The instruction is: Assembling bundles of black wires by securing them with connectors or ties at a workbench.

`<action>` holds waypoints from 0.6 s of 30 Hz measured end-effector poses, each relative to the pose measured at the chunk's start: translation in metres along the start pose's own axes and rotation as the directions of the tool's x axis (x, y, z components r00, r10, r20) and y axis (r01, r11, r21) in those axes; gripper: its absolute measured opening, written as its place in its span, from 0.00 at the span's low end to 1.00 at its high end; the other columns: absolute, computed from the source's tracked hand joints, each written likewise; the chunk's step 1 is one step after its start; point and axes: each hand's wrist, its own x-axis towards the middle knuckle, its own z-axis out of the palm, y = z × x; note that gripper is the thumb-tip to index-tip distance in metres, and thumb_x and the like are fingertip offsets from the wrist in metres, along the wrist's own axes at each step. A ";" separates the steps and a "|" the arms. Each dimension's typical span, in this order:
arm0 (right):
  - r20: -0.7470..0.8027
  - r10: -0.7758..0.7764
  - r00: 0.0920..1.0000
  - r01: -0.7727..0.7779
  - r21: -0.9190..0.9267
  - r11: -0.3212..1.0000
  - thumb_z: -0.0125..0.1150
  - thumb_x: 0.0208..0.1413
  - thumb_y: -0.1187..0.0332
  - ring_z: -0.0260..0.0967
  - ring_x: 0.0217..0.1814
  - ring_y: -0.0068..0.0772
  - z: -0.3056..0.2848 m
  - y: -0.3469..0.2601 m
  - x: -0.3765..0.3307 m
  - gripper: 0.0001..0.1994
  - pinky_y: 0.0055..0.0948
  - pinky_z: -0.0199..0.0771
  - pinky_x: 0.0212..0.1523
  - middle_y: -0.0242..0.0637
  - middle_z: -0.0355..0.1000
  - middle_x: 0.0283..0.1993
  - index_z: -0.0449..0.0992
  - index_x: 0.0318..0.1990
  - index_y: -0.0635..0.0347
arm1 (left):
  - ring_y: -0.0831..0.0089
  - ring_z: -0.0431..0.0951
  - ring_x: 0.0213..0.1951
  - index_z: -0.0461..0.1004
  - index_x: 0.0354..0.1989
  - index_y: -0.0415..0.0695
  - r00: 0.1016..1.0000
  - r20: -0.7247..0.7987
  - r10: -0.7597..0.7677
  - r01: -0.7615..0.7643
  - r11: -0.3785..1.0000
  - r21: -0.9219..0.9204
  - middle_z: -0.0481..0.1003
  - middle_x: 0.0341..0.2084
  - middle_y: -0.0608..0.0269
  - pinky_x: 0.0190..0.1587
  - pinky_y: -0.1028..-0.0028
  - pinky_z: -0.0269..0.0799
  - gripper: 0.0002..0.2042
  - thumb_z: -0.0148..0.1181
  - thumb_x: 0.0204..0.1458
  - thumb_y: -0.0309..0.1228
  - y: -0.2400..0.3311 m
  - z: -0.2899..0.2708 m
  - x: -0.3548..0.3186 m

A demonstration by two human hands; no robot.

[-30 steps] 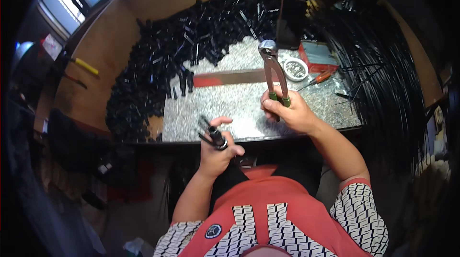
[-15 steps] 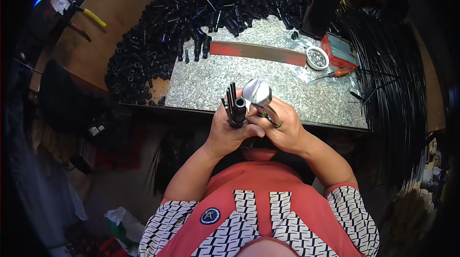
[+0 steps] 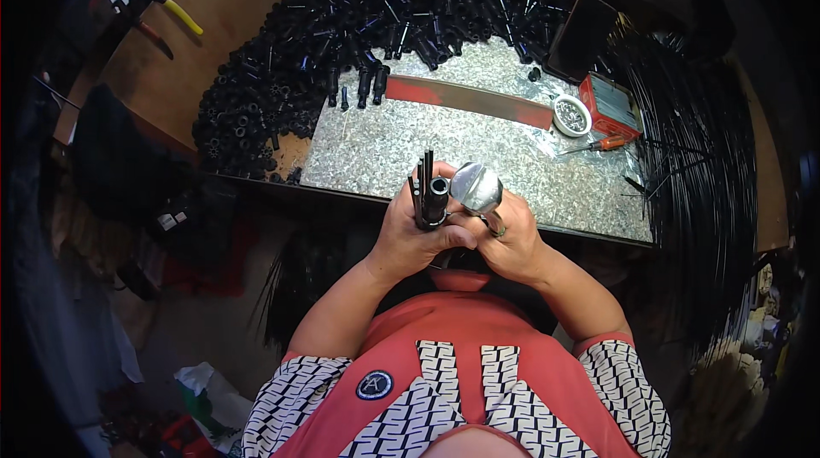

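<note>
Fingers of our left hand [image 3: 401, 237]: closed around 1 black tube [image 3: 435, 207], open end up, several thin black rods [image 3: 418, 198] alongside, by the near edge of the tabletop [image 3: 401, 146]. Fingers of our right hand [image 3: 514, 246]: gripping 1 pair of pincers [image 3: 477, 188], metal head just beside the tube. Beyond, we list: heaped black parts [image 3: 282, 73], 1 red-marked strip [image 3: 470, 105], 1 white bowl [image 3: 559, 127], 1 orange-handled screwdriver [image 3: 610, 143], 1 red box [image 3: 603, 119], long black strands [image 3: 700, 176].
</note>
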 end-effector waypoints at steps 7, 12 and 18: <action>0.036 0.049 0.998 -0.051 0.068 0.996 0.55 0.51 0.75 0.70 0.35 0.42 0.003 0.003 -0.001 0.07 0.31 0.70 0.36 0.44 0.69 0.34 0.71 0.39 0.66 | 0.85 0.65 0.32 0.65 0.49 0.42 0.995 -0.098 0.004 -0.015 0.993 -0.117 0.66 0.27 0.76 0.37 0.82 0.63 0.35 0.77 0.33 0.39 -0.012 0.002 -0.001; 0.047 0.119 0.992 -0.123 0.094 0.988 0.55 0.52 0.76 0.70 0.35 0.42 0.004 0.002 -0.002 0.07 0.31 0.70 0.37 0.45 0.69 0.34 0.70 0.38 0.67 | 0.84 0.65 0.31 0.65 0.50 0.43 0.995 -0.100 -0.002 -0.004 0.998 -0.062 0.66 0.28 0.75 0.36 0.82 0.64 0.36 0.77 0.32 0.41 -0.010 0.000 -0.002; 0.015 0.126 0.992 -0.127 0.115 0.985 0.55 0.52 0.75 0.70 0.36 0.42 0.008 0.001 -0.001 0.06 0.30 0.70 0.37 0.45 0.69 0.34 0.70 0.37 0.67 | 0.84 0.66 0.31 0.65 0.50 0.43 0.995 -0.101 -0.005 -0.002 0.997 -0.071 0.67 0.27 0.75 0.35 0.82 0.64 0.36 0.77 0.31 0.42 -0.018 -0.002 -0.003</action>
